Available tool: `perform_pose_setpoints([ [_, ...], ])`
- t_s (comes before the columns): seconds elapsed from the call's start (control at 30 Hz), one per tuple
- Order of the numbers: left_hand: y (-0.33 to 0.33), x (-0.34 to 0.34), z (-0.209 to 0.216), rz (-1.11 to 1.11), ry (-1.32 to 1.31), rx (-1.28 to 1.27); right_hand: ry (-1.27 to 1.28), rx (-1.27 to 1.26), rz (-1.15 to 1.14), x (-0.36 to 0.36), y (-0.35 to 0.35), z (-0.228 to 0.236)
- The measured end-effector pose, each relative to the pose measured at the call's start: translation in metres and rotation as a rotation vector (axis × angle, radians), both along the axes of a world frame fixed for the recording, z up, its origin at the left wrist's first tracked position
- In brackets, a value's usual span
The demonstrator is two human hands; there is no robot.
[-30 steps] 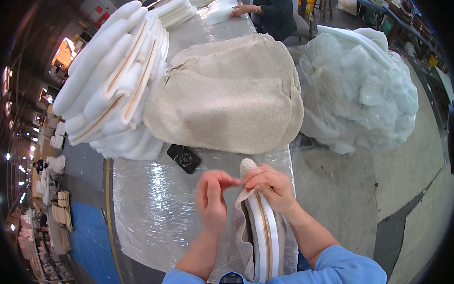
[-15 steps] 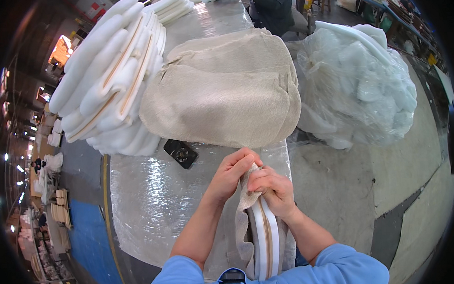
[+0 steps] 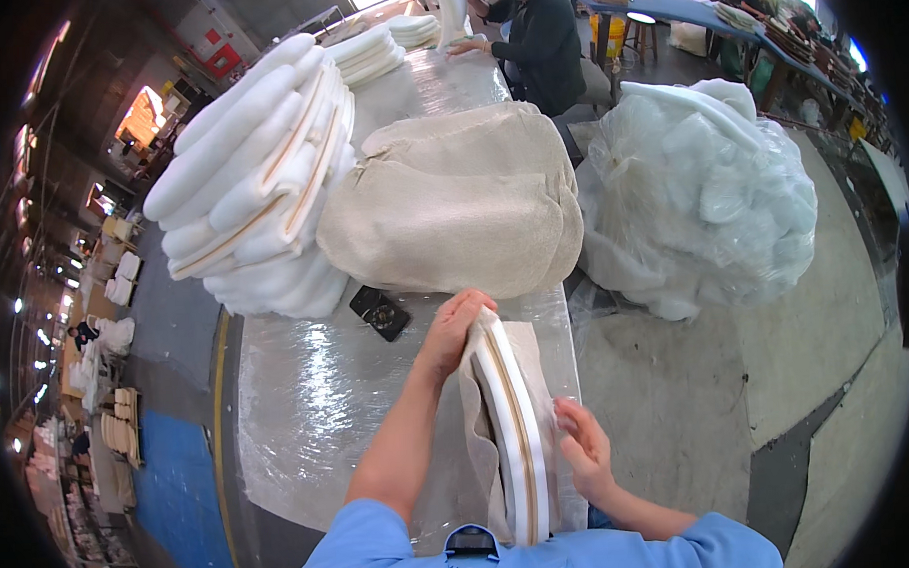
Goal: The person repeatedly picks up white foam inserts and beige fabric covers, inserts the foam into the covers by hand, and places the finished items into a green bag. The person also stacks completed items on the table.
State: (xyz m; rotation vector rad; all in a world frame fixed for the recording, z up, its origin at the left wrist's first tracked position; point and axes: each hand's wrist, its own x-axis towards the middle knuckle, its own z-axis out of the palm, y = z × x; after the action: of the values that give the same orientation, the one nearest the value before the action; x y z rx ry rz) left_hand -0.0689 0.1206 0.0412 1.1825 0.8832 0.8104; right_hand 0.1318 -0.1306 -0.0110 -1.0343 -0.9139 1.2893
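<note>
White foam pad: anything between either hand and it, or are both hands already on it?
Nothing visible stands between. The left hand grips the far top edge of the white foam pad, where the beige fabric cover wraps it. The right hand rests against the pad's right side, on the cover.

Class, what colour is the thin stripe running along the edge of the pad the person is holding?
Tan, between white layers of the pad, gripped by the left hand. Head view.

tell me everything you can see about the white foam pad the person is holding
The white foam pad is a curved, layered piece with a tan strip along its edge, standing on edge at the plastic-covered table's near end. Beige fabric is partly wrapped round it. The left hand grips its far tip; the right hand touches its right side.
</note>
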Motion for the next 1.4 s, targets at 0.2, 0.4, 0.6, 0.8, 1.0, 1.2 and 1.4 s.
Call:
perform_pose_setpoints([
  [0.2,-0.038,-0.131,-0.035,0.531,-0.141,-0.122,0.013,-0.261,0.199,0.026,-0.131,-0.011],
  [0.4,-0.211,-0.155,-0.045,0.938,-0.287,-0.077,0.304,-0.21,-0.265,0.052,-0.042,-0.037],
  [0.6,-0.42,-0.096,-0.052,0.798,0.298,0.216,0.097,-0.202,-0.29,0.048,0.113,-0.031],
  [0.8,-0.451,-0.042,-0.004,0.158,0.096,0.023,0.041,-0.117,-0.293,-0.011,0.152,-0.022],
  [1.0,-0.42,-0.053,-0.013,0.146,0.151,0.082,0.367,-0.186,-0.107,-0.021,0.099,0.016],
  [1.2,-0.233,0.0,-0.021,0.245,0.26,0.468,-0.09,-0.178,0.044,0.006,0.076,0.045],
  [1.4,-0.115,0.051,-0.006,0.129,0.5,0.689,-0.185,-0.383,0.117,0.035,0.1,0.038],
])
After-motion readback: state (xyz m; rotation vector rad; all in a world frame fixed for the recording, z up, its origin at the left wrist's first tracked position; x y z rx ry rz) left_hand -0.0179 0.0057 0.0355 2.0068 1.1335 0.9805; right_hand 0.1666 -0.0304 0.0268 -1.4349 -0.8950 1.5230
